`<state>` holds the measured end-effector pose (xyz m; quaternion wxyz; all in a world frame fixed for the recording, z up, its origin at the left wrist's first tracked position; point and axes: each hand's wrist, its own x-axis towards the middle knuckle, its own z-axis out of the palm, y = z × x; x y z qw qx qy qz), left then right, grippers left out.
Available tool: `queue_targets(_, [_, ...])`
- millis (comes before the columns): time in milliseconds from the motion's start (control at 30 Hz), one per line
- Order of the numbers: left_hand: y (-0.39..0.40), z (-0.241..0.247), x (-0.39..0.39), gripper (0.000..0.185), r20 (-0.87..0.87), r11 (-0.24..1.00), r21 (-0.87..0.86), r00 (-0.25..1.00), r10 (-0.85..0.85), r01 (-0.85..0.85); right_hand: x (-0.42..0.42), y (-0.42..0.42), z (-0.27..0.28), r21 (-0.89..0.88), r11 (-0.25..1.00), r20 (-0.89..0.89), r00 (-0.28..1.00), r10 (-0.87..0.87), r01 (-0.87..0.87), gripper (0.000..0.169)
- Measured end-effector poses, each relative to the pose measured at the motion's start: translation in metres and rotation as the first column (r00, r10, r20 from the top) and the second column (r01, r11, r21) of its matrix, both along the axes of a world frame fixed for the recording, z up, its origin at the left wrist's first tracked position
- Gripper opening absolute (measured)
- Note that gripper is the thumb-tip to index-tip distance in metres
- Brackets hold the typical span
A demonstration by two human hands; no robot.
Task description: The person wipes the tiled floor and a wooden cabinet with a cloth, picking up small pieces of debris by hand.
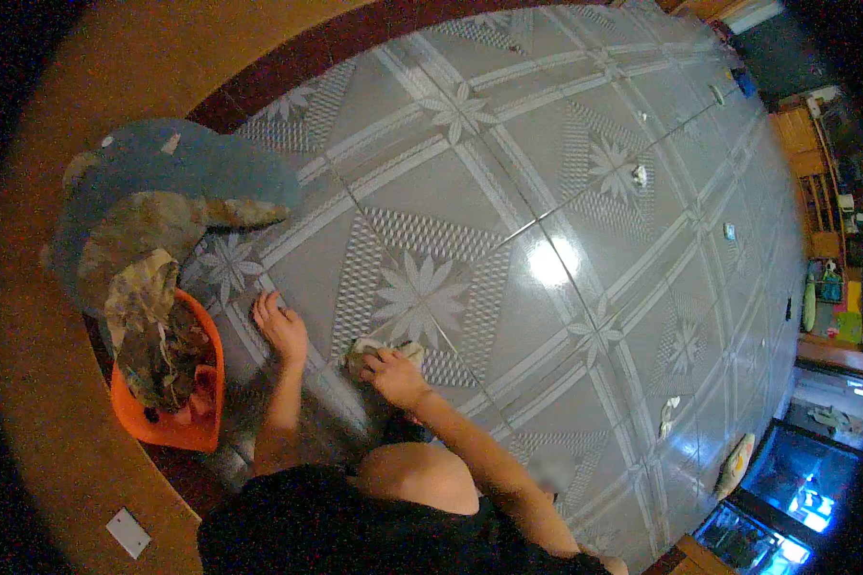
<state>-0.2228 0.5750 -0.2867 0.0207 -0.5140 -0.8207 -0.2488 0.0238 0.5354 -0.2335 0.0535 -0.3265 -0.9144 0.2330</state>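
Observation:
My right hand presses on a crumpled pale cloth against the patterned tile floor. To its left, my left hand rests low over the tiles with its fingers apart and nothing in it. Left of that hand stands an orange plastic basin holding dark debris and a crumpled, stained sheet that hangs over its rim. What lies under the cloth is hidden by my fingers.
A large grey-blue rounded object, partly covered with brownish fabric, lies beside the wall. Small scraps such as a white crumpled piece are scattered on the floor. Wooden furniture and a mat are at the far right.

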Motion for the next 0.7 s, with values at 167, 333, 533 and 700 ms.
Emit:
queue_targets(167, [0.01, 0.001, 0.016, 0.042, 0.004, 0.98, 0.015, 0.98, -0.199, 0.199, -0.001, -0.001, -0.026, 0.077, 0.989, -0.098, 0.986, 0.137, -0.13, 0.038])
queue_targets(333, [0.018, -0.003, 0.057, 0.04, 0.078, 0.974, -0.054, 0.973, -0.216, 0.22, 0.03, 0.064, -0.046, 0.161, 0.986, -0.089, 0.994, 0.064, -0.049, 0.036])
queue_targets(533, [0.025, -0.001, 0.067, 0.044, 0.018, 0.974, -0.115, 0.981, -0.195, 0.195, 0.139, 0.167, -0.053, 0.316, 0.683, -0.085, 0.736, -0.671, 0.659, 0.048])
queue_targets(700, [0.024, -0.001, 0.067, 0.046, -0.005, 0.977, -0.172, 0.991, -0.133, 0.13, 0.174, 0.1, -0.055, 0.336, 0.431, -0.092, 0.484, -0.87, 0.838, 0.054])
